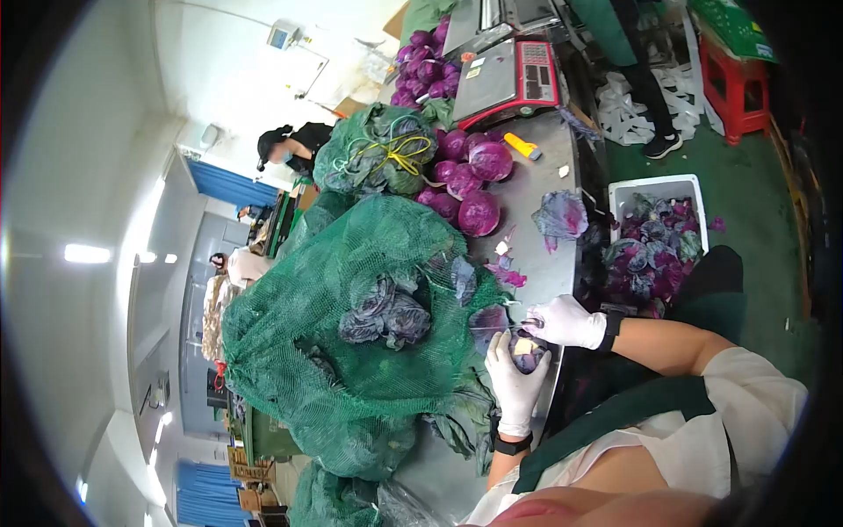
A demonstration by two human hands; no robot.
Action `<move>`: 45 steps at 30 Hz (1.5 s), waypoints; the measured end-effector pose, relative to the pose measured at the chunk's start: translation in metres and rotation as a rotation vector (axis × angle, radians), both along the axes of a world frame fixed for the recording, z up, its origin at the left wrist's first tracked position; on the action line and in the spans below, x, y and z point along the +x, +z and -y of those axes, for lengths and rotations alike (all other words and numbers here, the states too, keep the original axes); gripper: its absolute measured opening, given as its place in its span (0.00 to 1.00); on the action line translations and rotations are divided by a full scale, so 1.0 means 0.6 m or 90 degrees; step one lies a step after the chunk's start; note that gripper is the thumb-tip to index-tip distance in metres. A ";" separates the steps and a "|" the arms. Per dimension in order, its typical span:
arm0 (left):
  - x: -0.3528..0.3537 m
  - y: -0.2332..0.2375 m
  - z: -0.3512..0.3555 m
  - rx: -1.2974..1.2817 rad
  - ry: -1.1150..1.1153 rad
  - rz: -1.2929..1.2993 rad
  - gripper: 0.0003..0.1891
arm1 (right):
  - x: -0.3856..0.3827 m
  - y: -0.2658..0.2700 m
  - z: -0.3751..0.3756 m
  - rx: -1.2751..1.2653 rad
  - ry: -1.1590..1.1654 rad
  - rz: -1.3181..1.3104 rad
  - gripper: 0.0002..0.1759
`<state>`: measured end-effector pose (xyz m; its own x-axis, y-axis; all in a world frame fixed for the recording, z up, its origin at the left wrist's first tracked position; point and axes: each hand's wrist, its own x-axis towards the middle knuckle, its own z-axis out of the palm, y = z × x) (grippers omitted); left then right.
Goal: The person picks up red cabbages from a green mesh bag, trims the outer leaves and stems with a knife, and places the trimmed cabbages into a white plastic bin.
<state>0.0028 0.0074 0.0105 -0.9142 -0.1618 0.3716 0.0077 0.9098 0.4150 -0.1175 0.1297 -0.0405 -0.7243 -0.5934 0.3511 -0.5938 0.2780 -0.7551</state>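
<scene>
My left hand [518, 378], in a white glove, is wrapped round a red cabbage [529, 353] with its pale cut stem end showing. My right hand [564, 323], also gloved, is closed on a knife [530, 325] with a dark handle; its thin blade is hard to see against the leaves. Both hands are close together at the edge of the metal table [536, 237]. A loose purple outer leaf [488, 327] lies beside them. Just beyond, a big green mesh sack [369, 386] lies open with dark unpeeled cabbages [386, 314] in it.
Peeled red cabbages [479, 212] sit near a red weighing scale [518, 79] and a yellow-handled tool [523, 146]. A white crate [700, 206] of trimmed leaves stands on the floor. Another tied sack [378, 154], a red stool [733, 92] and co-workers [294, 151] are farther off.
</scene>
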 end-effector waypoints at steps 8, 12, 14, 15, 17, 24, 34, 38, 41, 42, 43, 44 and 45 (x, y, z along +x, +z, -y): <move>0.002 -0.006 -0.017 -0.003 0.048 -0.020 0.43 | -0.014 -0.020 0.001 0.011 -0.024 -0.009 0.14; 0.004 -0.013 -0.027 0.003 0.069 -0.046 0.43 | -0.017 -0.027 -0.003 0.047 -0.011 -0.002 0.15; 0.005 -0.017 -0.034 -0.003 0.075 -0.054 0.43 | -0.017 -0.028 -0.009 0.062 -0.013 0.002 0.15; 0.006 -0.018 -0.037 -0.011 0.069 -0.062 0.42 | -0.016 -0.030 -0.012 0.060 -0.018 0.014 0.14; 0.004 -0.022 -0.040 -0.017 0.066 -0.072 0.42 | -0.017 -0.030 -0.016 0.060 -0.021 0.022 0.14; 0.042 -0.033 -0.027 0.179 0.097 -0.137 0.40 | -0.095 -0.085 -0.062 0.008 -0.249 0.091 0.17; 0.048 -0.059 0.016 0.350 0.049 -0.090 0.47 | -0.114 -0.018 -0.217 0.299 -0.412 -0.030 0.20; 0.048 -0.043 0.011 0.385 0.039 -0.082 0.48 | -0.026 0.051 -0.118 0.039 -0.137 0.174 0.19; 0.050 -0.029 0.007 0.387 0.031 -0.057 0.48 | 0.005 0.052 -0.028 -0.073 0.114 0.251 0.23; 0.054 -0.030 0.009 0.377 0.019 -0.043 0.49 | 0.008 0.049 -0.015 -0.029 0.136 0.244 0.24; 0.055 -0.028 0.015 0.357 0.010 -0.038 0.49 | 0.001 0.052 0.005 0.008 0.165 0.226 0.26; 0.056 -0.027 0.016 0.351 0.003 -0.046 0.49 | -0.011 0.031 0.021 0.042 0.213 0.221 0.28; 0.059 -0.042 0.030 0.383 0.016 -0.033 0.47 | -0.017 0.036 0.021 0.032 0.248 0.248 0.30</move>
